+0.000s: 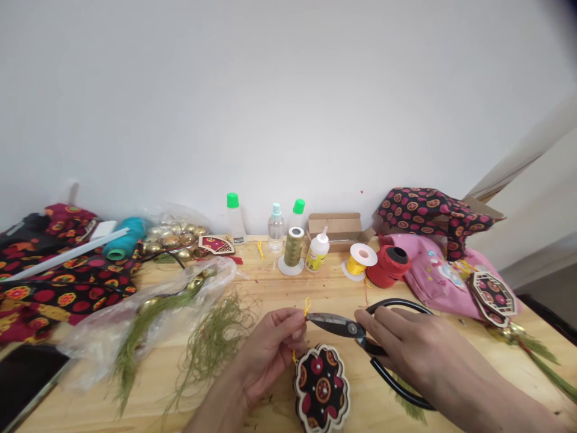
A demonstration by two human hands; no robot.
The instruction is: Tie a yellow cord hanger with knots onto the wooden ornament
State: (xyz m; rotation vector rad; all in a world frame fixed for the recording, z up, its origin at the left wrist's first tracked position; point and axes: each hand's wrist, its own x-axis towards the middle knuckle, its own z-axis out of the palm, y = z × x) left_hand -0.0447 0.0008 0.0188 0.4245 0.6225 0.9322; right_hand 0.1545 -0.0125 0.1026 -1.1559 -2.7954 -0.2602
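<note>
My left hand [274,346] pinches a yellow cord [308,305] whose small loop stands up above the fingertips. From that cord hangs a flower-shaped ornament [323,390] with a pale scalloped edge and dark patterned fabric, just below the hand. My right hand [417,349] is closed around black-handled scissors [351,329]. The blades point left and look closed, their tip touching or very near the cord at my left fingertips. Green tassel threads [408,400] show partly beneath the scissors' handles.
Loose green threads [216,337] and a plastic bag [166,319] lie left. Thread spools [294,248], a glue bottle [318,252] and clear bottles [276,231] stand along the wall. A pink cloth bag [433,282] and octagonal ornament [493,296] are right; a phone [29,379] is at lower left.
</note>
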